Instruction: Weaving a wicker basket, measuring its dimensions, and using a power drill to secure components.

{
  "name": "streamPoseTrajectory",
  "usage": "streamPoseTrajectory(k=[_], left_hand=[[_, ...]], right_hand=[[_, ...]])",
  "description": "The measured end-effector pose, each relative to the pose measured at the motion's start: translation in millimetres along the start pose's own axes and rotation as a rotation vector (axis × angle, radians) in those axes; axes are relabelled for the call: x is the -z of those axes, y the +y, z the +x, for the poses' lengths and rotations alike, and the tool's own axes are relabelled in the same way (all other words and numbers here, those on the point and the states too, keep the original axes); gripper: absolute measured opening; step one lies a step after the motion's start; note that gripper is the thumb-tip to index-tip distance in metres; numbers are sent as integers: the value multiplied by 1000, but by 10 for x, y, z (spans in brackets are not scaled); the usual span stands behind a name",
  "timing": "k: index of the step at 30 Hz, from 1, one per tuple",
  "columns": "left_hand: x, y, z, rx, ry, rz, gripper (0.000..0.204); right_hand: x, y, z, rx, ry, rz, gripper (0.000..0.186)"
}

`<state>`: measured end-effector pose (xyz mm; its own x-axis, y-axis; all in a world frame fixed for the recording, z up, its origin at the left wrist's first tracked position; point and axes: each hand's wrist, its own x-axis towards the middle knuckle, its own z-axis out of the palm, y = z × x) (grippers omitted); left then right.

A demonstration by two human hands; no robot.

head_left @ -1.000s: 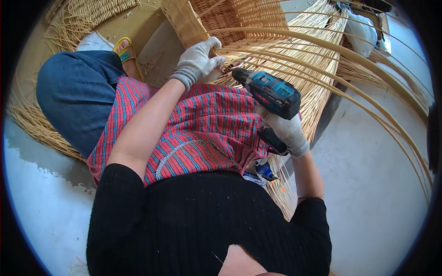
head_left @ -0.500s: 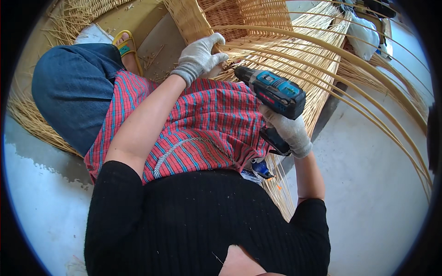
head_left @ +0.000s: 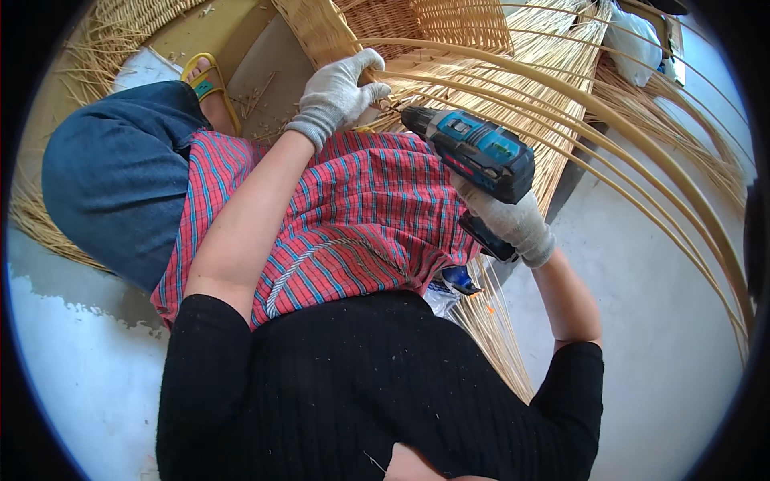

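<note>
My right hand, in a pale work glove, is wrapped round the grip of a blue and black cordless drill. The drill's chuck points left toward my other hand, with a thin bit at its tip. My gloved left hand is closed on the near corner edge of a wicker basket, where long wicker rods sweep out to the right. Its thumb and forefinger show, curled round the edge; the other fingers are hidden. The bit's tip is close to that corner; I cannot tell whether it touches.
A red checked apron covers my lap. Behind the drill lies a broad bundle of straight canes. A white plastic bag sits at the far right. A blue tool lies by my right side. Woven wickerwork stands at the far left.
My left hand and the basket corner have shifted slightly left and up. The drill stays close to the corner, its rear end tilted slightly, while my right forearm has swung outward to the right.
</note>
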<state>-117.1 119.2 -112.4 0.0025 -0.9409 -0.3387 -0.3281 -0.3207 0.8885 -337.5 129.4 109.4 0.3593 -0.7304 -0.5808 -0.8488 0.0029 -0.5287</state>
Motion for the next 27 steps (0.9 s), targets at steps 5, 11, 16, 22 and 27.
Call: streamPoseTrajectory(k=[5, 11, 16, 22, 27], left_hand=[[-45, 12, -6, -26, 9, 14, 34], [-55, 35, -33, -40, 11, -8, 34], [-15, 77, -46, -73, 51, 29, 34], [4, 125, -73, -66, 34, 54, 36], [14, 160, -82, -64, 35, 48, 35]], right_hand=[[5, 5, -70, 17, 31, 22, 28], [13, 3, -83, -198, 41, 48, 25], [77, -27, -6, -61, 6, -112, 27], [135, -5, 20, -6, -51, -232, 33], [167, 4, 34, -44, -41, -136, 32]])
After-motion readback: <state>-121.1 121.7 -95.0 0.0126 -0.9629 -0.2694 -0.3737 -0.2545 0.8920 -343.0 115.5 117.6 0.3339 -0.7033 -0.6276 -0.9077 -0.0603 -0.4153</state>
